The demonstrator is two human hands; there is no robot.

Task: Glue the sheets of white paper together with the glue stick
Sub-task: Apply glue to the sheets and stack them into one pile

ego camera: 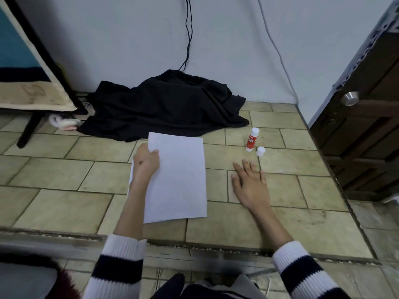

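Note:
A white sheet of paper lies tilted over the tiled floor, its left edge pinched by my left hand near the top corner. A sliver of another white sheet shows under my left wrist. My right hand rests flat on the tiles to the right of the paper, fingers spread, holding nothing. Beyond it a red and white glue stick stands upright, uncapped, with its white cap standing beside it on the floor.
A crumpled black cloth lies against the wall behind the paper. A dark wooden door with a metal knob stands at the right. A bed frame leg is at the left. Cables hang down the wall.

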